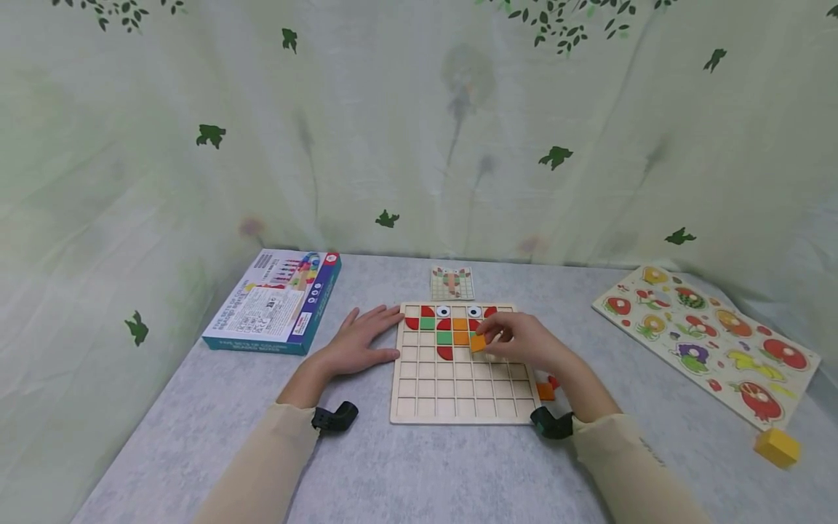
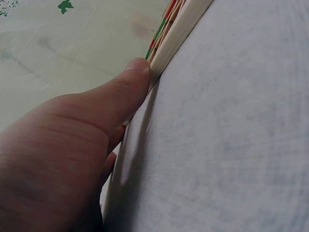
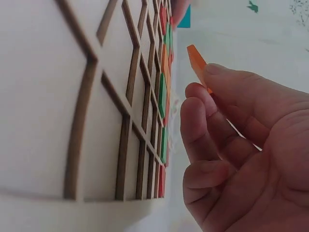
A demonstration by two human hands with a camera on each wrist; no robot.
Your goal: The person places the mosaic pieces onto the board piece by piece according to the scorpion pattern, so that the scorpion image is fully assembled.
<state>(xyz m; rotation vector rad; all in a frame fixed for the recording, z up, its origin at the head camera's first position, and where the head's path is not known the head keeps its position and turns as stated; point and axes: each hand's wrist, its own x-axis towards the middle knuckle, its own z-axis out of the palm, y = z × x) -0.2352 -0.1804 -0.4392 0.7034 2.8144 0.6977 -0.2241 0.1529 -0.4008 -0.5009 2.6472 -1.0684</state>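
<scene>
A wooden grid board (image 1: 425, 389) lies flat on the table, with red, green, orange and eye-patterned tiles filling some cells in its upper rows. My right hand (image 1: 527, 338) pinches an orange square tile (image 1: 479, 343) between thumb and fingers over the upper right of the grid. In the right wrist view, that tile (image 3: 198, 63) is tilted and held off the board. Fairly straight fingers of my left hand (image 1: 358, 340) touch the board's left edge, and its thumb (image 2: 130, 82) presses against the side. Some tiles at upper right are hidden behind my right hand.
Behind the board is a small pattern card (image 1: 452, 283). Loose orange and red pieces (image 1: 545, 391) lie by its right edge, partly under my right forearm. A box (image 1: 271, 302) stands at left; a fruit-picture board (image 1: 713, 342) and a yellow block (image 1: 777, 447) are at right.
</scene>
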